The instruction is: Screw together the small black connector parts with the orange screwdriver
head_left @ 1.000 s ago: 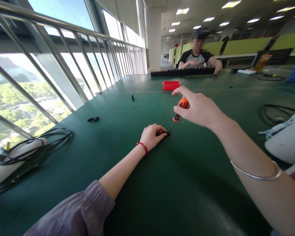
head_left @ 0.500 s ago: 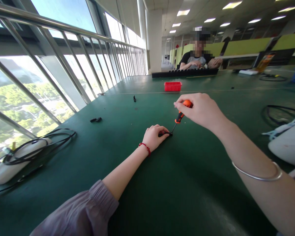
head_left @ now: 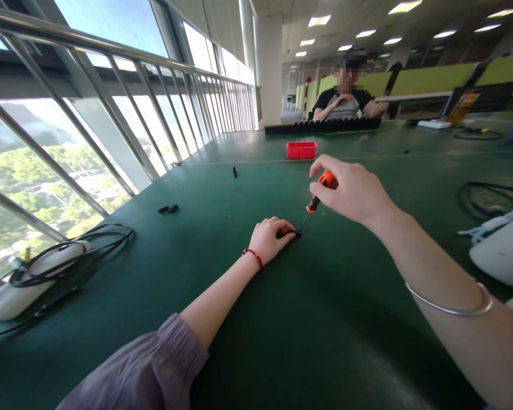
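My left hand point(head_left: 268, 238) rests on the green table point(head_left: 282, 319) and pinches a small black part point(head_left: 291, 233) against it. My right hand point(head_left: 354, 192) grips an orange-and-black screwdriver point(head_left: 319, 191) by its handle. The screwdriver slants down to the left and its thin tip meets the black part at the fingertips of my left hand. A red cord circles my left wrist and a silver bangle sits on my right forearm.
Loose black parts point(head_left: 167, 209) and another point(head_left: 235, 171) lie to the left. A red bin point(head_left: 301, 150) stands farther back, in front of a long black strip point(head_left: 322, 125) where a seated person works. White devices with cables sit at left point(head_left: 29, 273) and right point(head_left: 502, 250).
My right hand has twisted on the screwdriver handle, fingers shifting around it, while the tip stays on the part. My left hand has not moved. The far person raised a hand.
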